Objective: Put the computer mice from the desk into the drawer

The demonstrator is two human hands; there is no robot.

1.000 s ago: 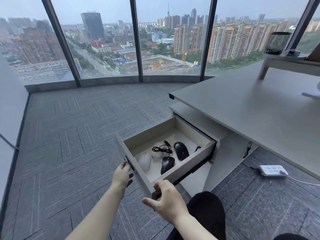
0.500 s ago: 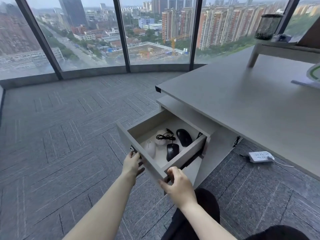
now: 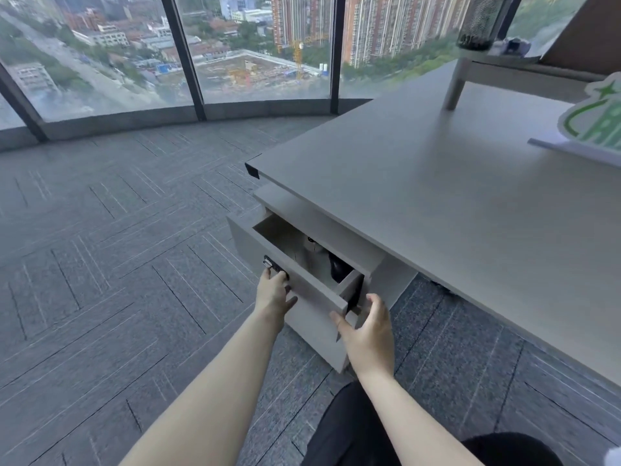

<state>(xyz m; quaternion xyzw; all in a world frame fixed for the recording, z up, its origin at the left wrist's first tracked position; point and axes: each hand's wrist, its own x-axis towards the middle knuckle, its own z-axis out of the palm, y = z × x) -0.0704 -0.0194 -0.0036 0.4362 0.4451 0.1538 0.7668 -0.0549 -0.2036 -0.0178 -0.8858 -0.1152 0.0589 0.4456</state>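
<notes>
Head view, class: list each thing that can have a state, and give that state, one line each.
Drawer: partly open.
White mouse: inside drawer, mostly hidden.
Black mouse: inside drawer, partly hidden.
Left hand: on drawer front near the lock.
Right hand: open, at drawer's corner.
Desk: no mice in view.

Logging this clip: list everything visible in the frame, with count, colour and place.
Desk: one, grey, right half.
Drawer: one, grey, under the desk, partly open.
Mice: at least two, one white, one black, inside the drawer; more may be hidden.
Riser shelf: one, pale, far end of the desk.
Mesh cup: one, black, on the shelf.
Sign: one, green and white, desk's right edge.
Carpet: grey.
Left hand: on the drawer front.
Right hand: open, at the drawer's corner.
</notes>
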